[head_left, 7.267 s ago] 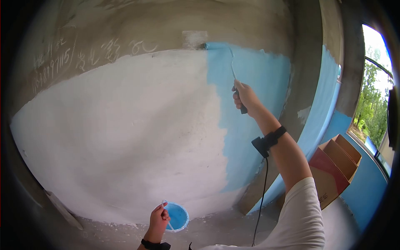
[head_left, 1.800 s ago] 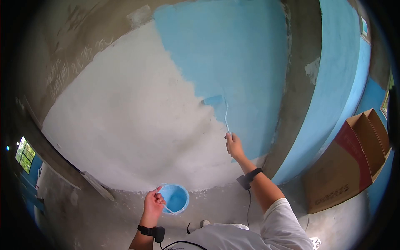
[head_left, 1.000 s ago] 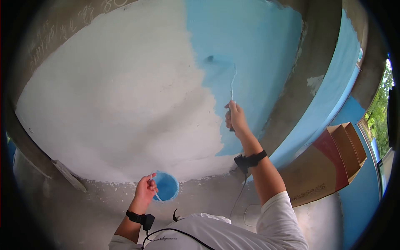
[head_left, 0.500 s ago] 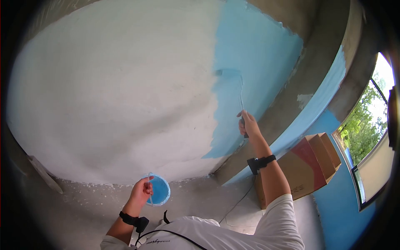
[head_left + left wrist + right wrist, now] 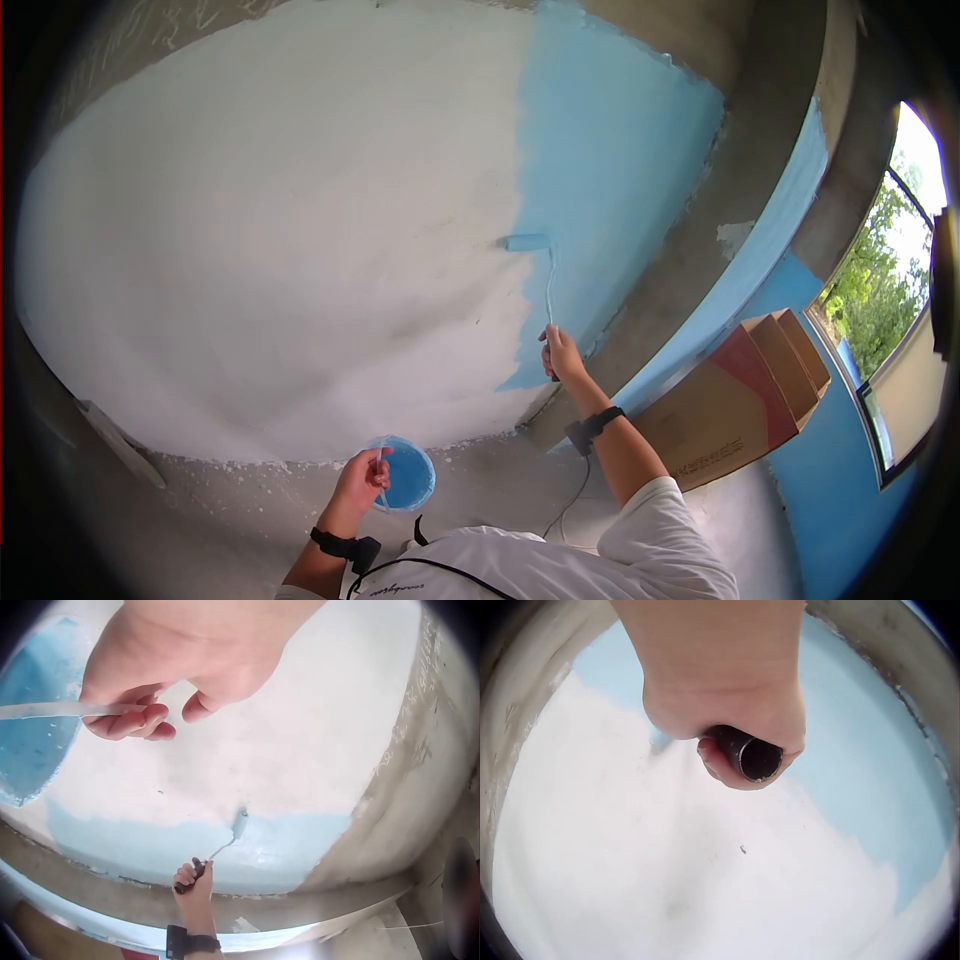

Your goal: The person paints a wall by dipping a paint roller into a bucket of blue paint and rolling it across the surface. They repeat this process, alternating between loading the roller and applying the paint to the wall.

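My right hand (image 5: 563, 356) grips the dark handle (image 5: 727, 741) of a paint roller (image 5: 527, 242). The roller's blue sleeve lies at the wall's blue-and-white border, with its thin bent rod running down to the hand. In the right wrist view the handle's hollow end pokes out of the fist, and the sleeve is mostly hidden behind the hand. Low in front of the body, my left hand (image 5: 358, 485) holds the pale handle (image 5: 45, 710) of a bucket (image 5: 431, 483). Its fingers curl round that handle. Blue paint coats the bucket's inside.
The wall has a broad white area (image 5: 280, 250) and a blue painted area (image 5: 610, 160) at right, bordered by a grey column (image 5: 690, 260). A cardboard box (image 5: 710, 410) stands at right below a window (image 5: 880, 250). A thin cable (image 5: 575, 505) hangs from the right wrist.
The roller has come down the wall from near its upper band, and over the last half second moved lower again. The blue area reaches further left up high. The left hand keeps the bucket.
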`<state>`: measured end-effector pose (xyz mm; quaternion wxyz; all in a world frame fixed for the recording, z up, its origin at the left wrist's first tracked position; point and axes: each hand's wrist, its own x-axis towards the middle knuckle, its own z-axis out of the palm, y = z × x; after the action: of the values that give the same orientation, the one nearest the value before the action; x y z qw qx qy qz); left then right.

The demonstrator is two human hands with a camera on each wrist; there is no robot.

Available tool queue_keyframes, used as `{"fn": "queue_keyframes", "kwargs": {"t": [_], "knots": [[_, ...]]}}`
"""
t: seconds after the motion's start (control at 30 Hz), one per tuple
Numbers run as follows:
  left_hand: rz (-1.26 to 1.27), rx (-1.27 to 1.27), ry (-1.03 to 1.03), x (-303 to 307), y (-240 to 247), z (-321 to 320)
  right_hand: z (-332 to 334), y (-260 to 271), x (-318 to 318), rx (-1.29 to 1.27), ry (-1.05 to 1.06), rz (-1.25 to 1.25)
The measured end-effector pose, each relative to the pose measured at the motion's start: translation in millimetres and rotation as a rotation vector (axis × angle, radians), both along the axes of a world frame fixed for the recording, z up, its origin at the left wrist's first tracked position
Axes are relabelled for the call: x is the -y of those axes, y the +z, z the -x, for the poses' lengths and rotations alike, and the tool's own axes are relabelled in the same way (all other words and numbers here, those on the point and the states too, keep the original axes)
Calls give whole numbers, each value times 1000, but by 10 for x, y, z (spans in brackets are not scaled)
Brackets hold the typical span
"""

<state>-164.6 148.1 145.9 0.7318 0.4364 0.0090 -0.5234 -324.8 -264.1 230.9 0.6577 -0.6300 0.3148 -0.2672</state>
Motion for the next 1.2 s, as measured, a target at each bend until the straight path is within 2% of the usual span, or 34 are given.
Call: {"fn": "queue_keyframes", "kwargs": {"t": [0.07, 0.17, 0.23, 0.37, 0.5, 0.53, 0.67, 0.83, 0.9, 0.97, 1.0, 1.03, 1.1, 1.2], "knots": [[-19, 19, -3, 49, 82, 49, 90, -91, 26, 42, 46, -27], [-10, 38, -21, 63, 114, -28, 156, 93, 148, 136, 124, -33], [-9, 37, -71, 89, 203, -10, 217, 398, 190, 181, 174, 51], [-72, 92, -9, 129, 381, 68, 272, 1217, 323, 363, 196, 180], [-75, 129, 16, 130, 422, 133, 358, 2100, 429, 398, 193, 258], [-76, 140, 30, 120, 413, 147, 365, 2270, 453, 385, 162, 345], [-61, 133, 66, 80, 346, 152, 302, 2779, 582, 379, 112, 567], [-78, 136, 97, 116, 424, 220, 74, 3311, 596, 379, 115, 638], [-83, 141, 98, 139, 402, 204, -35, 3351, 529, 377, 92, 652], [-53, 122, 88, 140, 375, 172, -150, 3323, 466, 357, 22, 564], [-55, 121, 88, 134, 386, 163, -181, 3238, 442, 285, -16, 593], [-56, 123, 86, 144, 403, 156, -250, 3063, 496, 282, -16, 593], [-53, 113, 83, 170, 410, 151, -396, 2575, 650, 175, -131, 801], [-72, 169, 73, 218, 450, 131, -271, 1869, 510, 119, -153, 759]]}}
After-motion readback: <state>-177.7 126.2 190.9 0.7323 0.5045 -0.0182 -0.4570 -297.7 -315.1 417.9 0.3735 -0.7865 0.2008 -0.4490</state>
